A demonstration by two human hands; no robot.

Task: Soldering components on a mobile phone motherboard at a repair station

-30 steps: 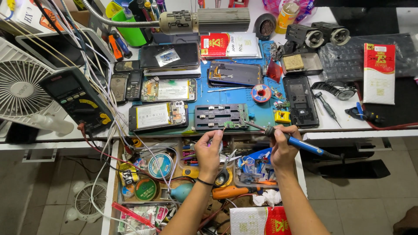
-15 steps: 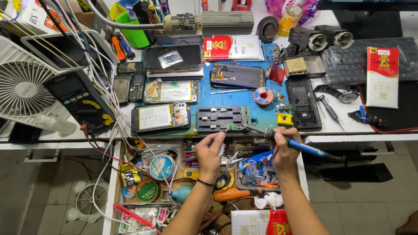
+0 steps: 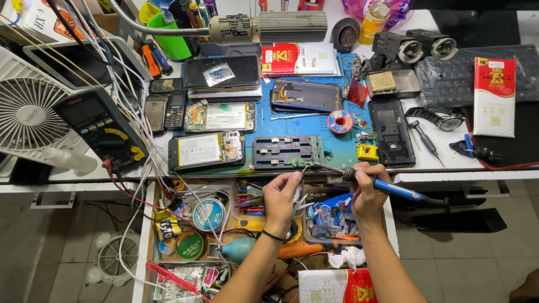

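between both hands (image 3: pixel 283 196), small circuit board (image 3: pixel 297 163)

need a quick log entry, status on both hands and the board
Right hand grips blue soldering iron, tip at small green board. Left hand pinches thin wire to same spot. Open drawer clutter below, nothing blocking.

White workbench (image 3: pixel 460 168), open drawer (image 3: pixel 147 235), grey tiled floor (image 3: pixel 67 247).

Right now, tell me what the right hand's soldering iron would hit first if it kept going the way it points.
The right hand aims the soldering iron up-left. Its tip sits almost at the small green circuit board, so that likely comes first; the black holder lies just beyond. Depth is unclear.
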